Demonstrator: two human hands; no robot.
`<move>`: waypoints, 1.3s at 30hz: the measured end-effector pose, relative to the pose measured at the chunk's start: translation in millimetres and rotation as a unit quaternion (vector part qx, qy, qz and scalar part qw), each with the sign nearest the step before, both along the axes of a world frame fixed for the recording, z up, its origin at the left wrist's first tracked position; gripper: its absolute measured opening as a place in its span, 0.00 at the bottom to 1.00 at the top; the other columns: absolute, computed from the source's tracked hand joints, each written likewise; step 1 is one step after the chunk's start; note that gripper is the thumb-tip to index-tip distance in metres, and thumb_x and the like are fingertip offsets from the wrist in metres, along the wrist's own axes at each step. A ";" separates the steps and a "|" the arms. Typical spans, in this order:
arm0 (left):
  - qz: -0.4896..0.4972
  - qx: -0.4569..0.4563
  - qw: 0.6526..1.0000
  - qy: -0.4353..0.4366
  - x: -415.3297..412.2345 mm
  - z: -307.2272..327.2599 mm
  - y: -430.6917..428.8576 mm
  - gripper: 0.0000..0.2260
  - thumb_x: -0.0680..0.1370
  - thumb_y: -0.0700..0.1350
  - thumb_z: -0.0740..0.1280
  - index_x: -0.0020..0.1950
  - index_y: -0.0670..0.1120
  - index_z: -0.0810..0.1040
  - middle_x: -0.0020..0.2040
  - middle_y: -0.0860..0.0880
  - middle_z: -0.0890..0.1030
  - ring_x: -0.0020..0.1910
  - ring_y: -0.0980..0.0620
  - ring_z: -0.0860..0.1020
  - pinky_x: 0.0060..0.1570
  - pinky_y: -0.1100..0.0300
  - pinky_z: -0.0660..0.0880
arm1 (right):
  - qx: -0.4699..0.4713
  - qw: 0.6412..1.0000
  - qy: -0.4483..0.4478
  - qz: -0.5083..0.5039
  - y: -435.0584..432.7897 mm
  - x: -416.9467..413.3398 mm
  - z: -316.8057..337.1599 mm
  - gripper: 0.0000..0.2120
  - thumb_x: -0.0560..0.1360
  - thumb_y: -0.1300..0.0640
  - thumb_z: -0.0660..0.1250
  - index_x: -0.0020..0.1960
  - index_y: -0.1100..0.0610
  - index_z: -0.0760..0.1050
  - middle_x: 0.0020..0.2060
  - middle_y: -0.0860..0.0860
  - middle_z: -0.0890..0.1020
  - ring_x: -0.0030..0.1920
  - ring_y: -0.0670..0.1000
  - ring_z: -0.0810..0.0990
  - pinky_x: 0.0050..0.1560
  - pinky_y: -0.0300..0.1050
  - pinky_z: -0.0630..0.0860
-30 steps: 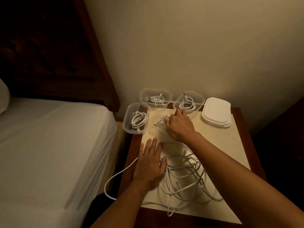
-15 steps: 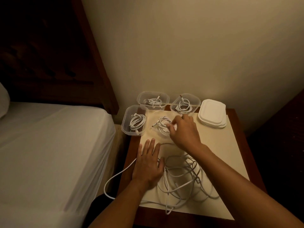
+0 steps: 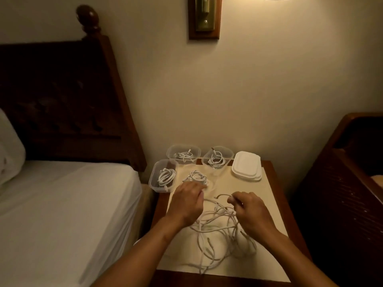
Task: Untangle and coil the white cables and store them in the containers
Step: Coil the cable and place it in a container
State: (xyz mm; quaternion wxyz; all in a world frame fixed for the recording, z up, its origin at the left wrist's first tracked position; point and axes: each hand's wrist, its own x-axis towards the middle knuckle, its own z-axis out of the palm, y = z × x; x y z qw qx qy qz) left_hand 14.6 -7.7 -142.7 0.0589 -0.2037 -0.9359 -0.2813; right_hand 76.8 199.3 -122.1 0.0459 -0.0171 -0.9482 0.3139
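Three clear plastic containers (image 3: 153, 175) counted at the far left of the table (image 3: 279, 204). They are thin-walled tubs, rounded-rectangle in shape, and each holds one coiled white cable.

One further coil (image 3: 196, 177) lies on the paper just in front of them. A faint glassy outline surrounds it, and I cannot tell whether that is a fourth tub.

One stack of white lids (image 3: 246, 168), matte rounded rectangles, sits at the far right, just beside the rear-right tub.

One sheet of cream paper (image 3: 244, 187), smooth, covers most of the reddish-brown wooden top.

One tangle of white cables (image 3: 219, 235) lies on the near half of the paper in thin, overlapping loops. The number of cables in it cannot be made out.

Right hand (image 3: 250, 210): grip clamped, thumb and fingertips pinching a loose strand (image 3: 222, 195) that arcs out of the tangle's far edge.

Left hand (image 3: 187, 204): knuckles up and fingers curled, at the tangle's far-left edge just beside the fourth coil. I cannot tell whether this grip holds a strand.

Surroundings:
- one bed (image 3: 62, 204) with a white sheet, left of the table
- one white pillow (image 3: 10, 150)
- one dark carved wooden headboard (image 3: 62, 100)
- one brass lamp mount (image 3: 204, 17) on a wooden wall plaque
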 end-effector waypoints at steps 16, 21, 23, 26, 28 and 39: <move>-0.087 0.563 0.814 -0.115 -5.0 197.2 10.4 0.11 0.85 0.38 0.60 0.46 0.39 0.79 0.31 0.46 0.76 0.33 0.48 0.76 0.37 0.55 0.76 | -0.265 0.959 0.047 0.089 18.7 11.2 52.9 0.10 0.83 0.56 0.62 0.48 0.54 0.80 0.40 0.52 0.82 0.43 0.48 0.80 0.46 0.44 0.77; -0.068 0.469 0.857 -0.202 5.3 158.3 10.1 0.06 0.72 0.43 0.71 0.46 0.42 0.83 0.32 0.50 0.76 0.31 0.56 0.70 0.31 0.62 0.66 | -0.298 0.947 0.116 0.046 19.4 0.5 78.8 0.11 0.82 0.58 0.64 0.46 0.53 0.83 0.39 0.53 0.83 0.41 0.50 0.80 0.41 0.42 0.76; -0.084 0.428 0.862 -0.258 13.0 143.5 17.0 0.12 0.70 0.46 0.75 0.50 0.41 0.85 0.39 0.50 0.82 0.36 0.56 0.73 0.35 0.62 0.67 | -0.256 0.955 0.132 0.065 12.0 -3.0 84.3 0.10 0.82 0.58 0.65 0.45 0.53 0.83 0.36 0.52 0.82 0.39 0.50 0.79 0.40 0.46 0.76; -0.099 0.418 0.850 -0.305 18.9 142.3 35.2 0.16 0.70 0.49 0.80 0.54 0.43 0.86 0.45 0.47 0.84 0.40 0.53 0.75 0.37 0.59 0.66 | -0.215 0.965 0.125 0.078 -0.9 -6.2 87.3 0.11 0.81 0.57 0.65 0.42 0.50 0.82 0.34 0.51 0.81 0.36 0.47 0.77 0.37 0.47 0.73; -0.098 0.402 0.866 -0.280 19.6 150.2 44.9 0.11 0.72 0.43 0.79 0.52 0.40 0.86 0.41 0.45 0.83 0.39 0.49 0.75 0.34 0.60 0.68 | -0.228 0.964 0.121 0.067 -7.2 -6.6 88.0 0.15 0.81 0.59 0.65 0.39 0.48 0.80 0.33 0.51 0.81 0.33 0.45 0.75 0.34 0.42 0.71; -0.084 0.604 0.767 -0.201 6.9 206.9 29.4 0.09 0.83 0.44 0.63 0.46 0.43 0.80 0.42 0.41 0.85 0.33 0.50 0.74 0.34 0.58 0.69 | -0.130 0.977 0.093 0.139 4.2 1.7 53.1 0.12 0.84 0.56 0.59 0.44 0.50 0.76 0.38 0.43 0.79 0.42 0.45 0.76 0.46 0.49 0.75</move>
